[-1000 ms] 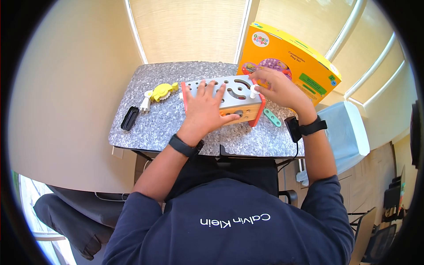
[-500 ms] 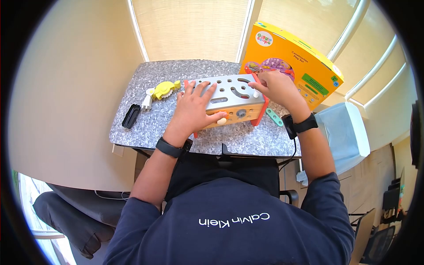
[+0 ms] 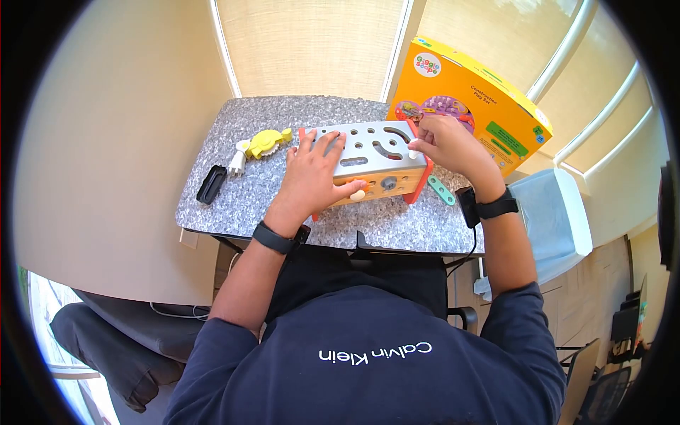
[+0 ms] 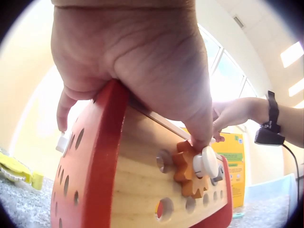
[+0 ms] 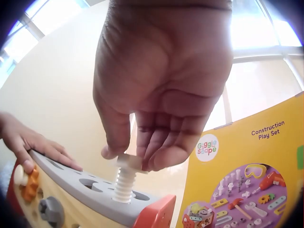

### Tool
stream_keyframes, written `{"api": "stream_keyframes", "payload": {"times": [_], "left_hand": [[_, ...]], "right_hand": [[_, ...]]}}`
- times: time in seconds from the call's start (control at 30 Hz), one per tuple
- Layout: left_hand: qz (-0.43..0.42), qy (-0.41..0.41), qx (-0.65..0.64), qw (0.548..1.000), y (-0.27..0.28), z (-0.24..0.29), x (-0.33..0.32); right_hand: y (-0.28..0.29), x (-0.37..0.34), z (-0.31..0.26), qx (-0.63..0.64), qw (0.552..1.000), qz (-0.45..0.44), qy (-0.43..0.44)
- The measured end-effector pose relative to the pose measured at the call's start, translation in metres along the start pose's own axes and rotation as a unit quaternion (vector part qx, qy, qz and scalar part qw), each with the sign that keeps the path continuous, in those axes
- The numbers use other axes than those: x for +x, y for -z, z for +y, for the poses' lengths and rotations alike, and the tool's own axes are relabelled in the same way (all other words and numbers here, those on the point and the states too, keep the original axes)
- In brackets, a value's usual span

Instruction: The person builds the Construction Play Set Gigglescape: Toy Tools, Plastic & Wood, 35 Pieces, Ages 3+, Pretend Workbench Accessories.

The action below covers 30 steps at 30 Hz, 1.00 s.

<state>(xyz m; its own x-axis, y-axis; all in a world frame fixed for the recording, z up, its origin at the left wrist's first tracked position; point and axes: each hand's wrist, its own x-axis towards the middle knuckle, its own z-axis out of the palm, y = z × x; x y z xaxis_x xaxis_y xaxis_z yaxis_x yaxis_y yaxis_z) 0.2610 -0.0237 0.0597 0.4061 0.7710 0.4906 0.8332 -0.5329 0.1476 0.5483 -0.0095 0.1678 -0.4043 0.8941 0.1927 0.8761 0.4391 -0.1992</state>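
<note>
A wooden toy workbench [image 3: 397,176] with a grey top and red ends stands on the table. My left hand [image 3: 309,177] rests spread over its left end; in the left wrist view the thumb of this hand [image 4: 133,57] touches near an orange gear [image 4: 182,164] with a white bolt head [image 4: 209,162] on the wooden side. At the right end, my right hand [image 3: 453,144] pinches the head of a white screw [image 3: 414,152]. The right wrist view shows the screw [image 5: 124,185] upright in the grey top, its thread exposed under the fingers of my right hand [image 5: 164,71].
Behind on the right stands a yellow-orange play set box [image 3: 496,99]. A turquoise strip [image 3: 441,191] lies right of the workbench. Yellow goggles [image 3: 266,144], a white piece [image 3: 238,161] and a black tray [image 3: 211,185] lie left. A lined bin [image 3: 549,212] stands beside the table.
My left hand has shifted left on the workbench, bringing its thumb near the gear. The fingers of my right hand have changed position around the screw head. The workbench sits slightly further right in view.
</note>
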Motion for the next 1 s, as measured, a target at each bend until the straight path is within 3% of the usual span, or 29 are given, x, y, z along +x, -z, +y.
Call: {"api": "stream_keyframes", "payload": {"times": [0.23, 0.3, 0.33, 0.4, 0.53, 0.6, 0.63, 0.7, 0.8, 0.93, 1.0], "left_hand": [[-0.004, -0.002, 0.0, 1.0, 0.001, 0.0, 0.0], [-0.005, -0.002, 0.001, 1.0, 0.001, 0.0, 0.0], [-0.003, -0.002, 0.005, 1.0, 0.001, 0.001, 0.0], [-0.001, -0.002, 0.008, 1.0, 0.002, 0.001, -0.001], [-0.001, 0.005, 0.013, 1.0, 0.003, 0.003, 0.0], [-0.001, 0.009, 0.018, 1.0, 0.002, 0.003, 0.0], [0.001, 0.007, 0.015, 1.0, 0.001, 0.002, 0.0], [0.002, 0.005, 0.013, 1.0, 0.001, 0.001, -0.001], [-0.005, 0.01, 0.023, 1.0, 0.002, 0.003, -0.001], [-0.011, 0.012, 0.026, 1.0, 0.003, 0.003, -0.001], [-0.011, 0.011, 0.025, 1.0, 0.003, 0.003, -0.001]], "right_hand": [[-0.006, 0.003, -0.013, -0.123, 0.989, -0.014, -0.08], [-0.003, -0.002, -0.006, -0.042, 0.996, 0.072, -0.027], [-0.001, -0.005, 0.0, -0.042, 0.996, 0.072, -0.027], [-0.001, -0.007, 0.014, 0.05, 0.982, 0.079, 0.164], [-0.009, -0.004, 0.02, 0.037, 0.985, 0.055, 0.16], [-0.008, -0.001, 0.014, 0.053, 0.997, 0.022, 0.044], [-0.007, -0.001, 0.008, 0.054, 0.997, 0.022, 0.045], [-0.006, -0.002, -0.007, -0.056, 0.998, 0.021, -0.019], [-0.019, 0.003, -0.007, -0.137, 0.989, 0.039, -0.033], [-0.011, -0.002, -0.008, -0.112, 0.991, 0.038, -0.064], [-0.01, -0.004, 0.008, 0.015, 0.989, 0.1, 0.104]]}}
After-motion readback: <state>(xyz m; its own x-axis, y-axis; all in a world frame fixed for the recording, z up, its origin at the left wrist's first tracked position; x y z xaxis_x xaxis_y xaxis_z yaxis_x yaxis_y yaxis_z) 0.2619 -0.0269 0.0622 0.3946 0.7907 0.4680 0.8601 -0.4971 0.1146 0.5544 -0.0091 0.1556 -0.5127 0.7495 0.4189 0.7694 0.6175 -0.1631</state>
